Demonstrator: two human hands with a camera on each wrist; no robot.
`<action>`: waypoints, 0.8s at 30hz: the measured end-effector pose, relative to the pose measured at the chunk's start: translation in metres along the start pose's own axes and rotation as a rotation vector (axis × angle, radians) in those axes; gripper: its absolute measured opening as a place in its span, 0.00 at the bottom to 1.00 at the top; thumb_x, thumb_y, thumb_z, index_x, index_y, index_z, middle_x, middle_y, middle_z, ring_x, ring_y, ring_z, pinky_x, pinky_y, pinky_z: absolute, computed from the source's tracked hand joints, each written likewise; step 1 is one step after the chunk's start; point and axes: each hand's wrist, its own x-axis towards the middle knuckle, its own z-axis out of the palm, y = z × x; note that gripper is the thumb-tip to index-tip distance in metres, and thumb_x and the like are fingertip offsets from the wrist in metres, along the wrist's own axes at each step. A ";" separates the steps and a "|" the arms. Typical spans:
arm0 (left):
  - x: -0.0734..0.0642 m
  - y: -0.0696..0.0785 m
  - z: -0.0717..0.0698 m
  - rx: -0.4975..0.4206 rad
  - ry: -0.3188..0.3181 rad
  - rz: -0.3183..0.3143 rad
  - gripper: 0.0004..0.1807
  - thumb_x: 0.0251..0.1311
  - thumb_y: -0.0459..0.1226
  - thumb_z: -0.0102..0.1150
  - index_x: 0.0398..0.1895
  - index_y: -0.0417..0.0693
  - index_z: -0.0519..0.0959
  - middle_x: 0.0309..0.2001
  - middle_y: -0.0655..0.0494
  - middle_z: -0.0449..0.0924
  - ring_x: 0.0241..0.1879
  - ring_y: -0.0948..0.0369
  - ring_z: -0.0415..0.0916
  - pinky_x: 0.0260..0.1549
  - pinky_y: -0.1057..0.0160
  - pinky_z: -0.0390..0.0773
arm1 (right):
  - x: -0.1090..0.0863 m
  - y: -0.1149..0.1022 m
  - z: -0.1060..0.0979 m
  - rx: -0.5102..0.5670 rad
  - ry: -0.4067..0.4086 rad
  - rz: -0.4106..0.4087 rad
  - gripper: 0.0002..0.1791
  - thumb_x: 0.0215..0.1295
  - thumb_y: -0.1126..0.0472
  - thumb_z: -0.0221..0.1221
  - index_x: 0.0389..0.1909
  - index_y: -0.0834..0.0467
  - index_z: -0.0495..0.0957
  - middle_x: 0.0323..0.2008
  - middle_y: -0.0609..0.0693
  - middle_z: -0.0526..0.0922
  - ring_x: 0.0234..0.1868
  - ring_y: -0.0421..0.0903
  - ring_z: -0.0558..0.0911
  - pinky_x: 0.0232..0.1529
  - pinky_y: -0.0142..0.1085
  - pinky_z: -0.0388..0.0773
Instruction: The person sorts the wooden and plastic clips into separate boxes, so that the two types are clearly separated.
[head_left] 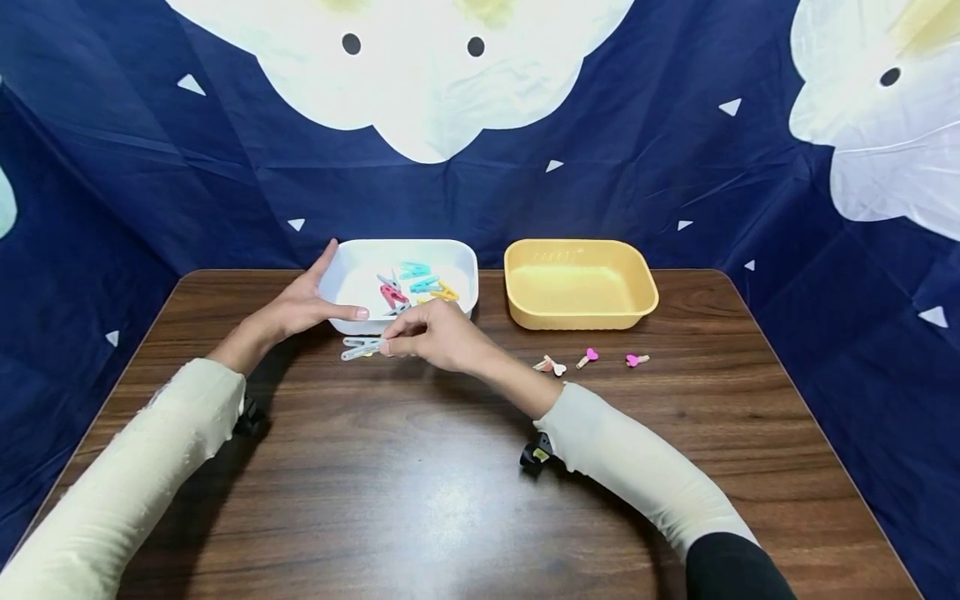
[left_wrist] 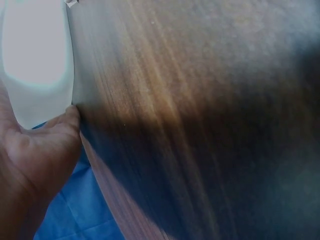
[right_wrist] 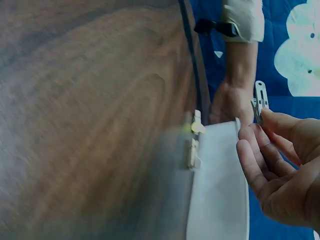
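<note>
R hand (head_left: 435, 337) holds one grey clothespin (head_left: 362, 347) in a pinch btwn thumb and index finger; remaining fingers are loosely curled, per R wrist view. Clothespin position: off the tabletop, in front of the near wall of the white basin (head_left: 408, 247), its free end pointing L; contact w/ the wall can't be told. L hand (head_left: 300, 304) is spread w/ fingers extended at the L end of the white basin, thumb along the near rim, one finger at the far L corner. White basin contents: teal clothespins (head_left: 415, 270) (qty 2), a red clothespin (head_left: 393, 295), yellow clothespin parts (head_left: 446, 292) partly hidden behind R hand, plus addl. grey pieces. Adj. to the white basin's near wall, R wrist view shows mini wooden clips (right_wrist: 193, 154), incl. one w/ a yellow heart. Yellow basin (head_left: 581, 318) stands apart, R of the white basin. In front of it lie pink heart clips (head_left: 590, 356) (qty 2) and, near R forearm, a white heart clip (head_left: 558, 367). Supporting surface: wood-grain table (head_left: 360, 483). Backdrop: navy curtain (head_left: 660, 142) w/ cloud prints.
</note>
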 end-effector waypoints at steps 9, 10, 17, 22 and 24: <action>0.002 -0.001 0.000 -0.049 -0.003 0.042 0.79 0.63 0.35 0.82 0.93 0.57 0.22 0.94 0.53 0.20 0.93 0.44 0.27 0.92 0.37 0.37 | 0.011 -0.003 -0.024 -0.028 0.139 -0.019 0.07 0.74 0.57 0.76 0.44 0.56 0.96 0.33 0.46 0.93 0.35 0.33 0.80 0.36 0.26 0.76; 0.002 -0.002 0.000 -0.049 -0.004 0.038 0.80 0.62 0.36 0.83 0.93 0.58 0.22 0.94 0.54 0.20 0.93 0.45 0.27 0.92 0.37 0.37 | 0.013 -0.002 -0.026 -0.022 0.155 -0.018 0.07 0.74 0.58 0.76 0.44 0.57 0.96 0.33 0.46 0.93 0.34 0.33 0.80 0.36 0.26 0.77; 0.002 -0.002 -0.001 -0.007 -0.007 0.002 0.82 0.62 0.47 0.86 0.92 0.64 0.20 0.94 0.58 0.20 0.94 0.45 0.26 0.92 0.36 0.38 | 0.028 0.002 -0.036 -0.035 0.249 0.018 0.06 0.74 0.58 0.76 0.43 0.57 0.96 0.35 0.49 0.95 0.32 0.33 0.80 0.35 0.26 0.76; 0.003 -0.002 -0.001 -0.003 -0.004 0.003 0.82 0.62 0.46 0.86 0.92 0.62 0.20 0.94 0.55 0.20 0.94 0.44 0.26 0.92 0.36 0.37 | 0.042 0.002 -0.037 -0.029 0.270 0.038 0.07 0.74 0.59 0.76 0.44 0.59 0.96 0.36 0.51 0.95 0.32 0.33 0.79 0.34 0.25 0.75; 0.003 -0.002 -0.001 -0.002 -0.004 0.002 0.82 0.62 0.45 0.86 0.93 0.60 0.20 0.94 0.54 0.20 0.94 0.44 0.26 0.92 0.35 0.37 | 0.048 0.002 -0.035 -0.025 0.272 0.037 0.07 0.74 0.60 0.76 0.44 0.60 0.96 0.37 0.52 0.95 0.32 0.33 0.79 0.35 0.25 0.75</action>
